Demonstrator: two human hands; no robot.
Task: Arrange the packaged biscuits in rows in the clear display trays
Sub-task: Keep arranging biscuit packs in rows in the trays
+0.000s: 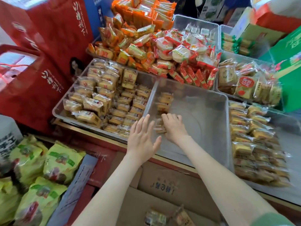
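A clear display tray [203,111] sits in the middle, mostly bare, with a short row of packaged biscuits [165,101] along its left wall. My right hand [174,128] reaches into the tray's near left corner and grips a biscuit packet [160,127]. My left hand [141,137] hovers beside it over the tray's left wall, fingers straight and spread, holding nothing. The clear tray on the left [61,110] is packed with rows of the same biscuits. Another tray on the right [285,144] holds stacked yellow packets.
An open cardboard box [171,185] with a few packets [155,219] lies below my arms. Orange and red snack packs [146,46] are heaped behind. Red gift boxes [40,46] stand at left, green bags [48,168] at bottom left, green cartons [290,62] at right.
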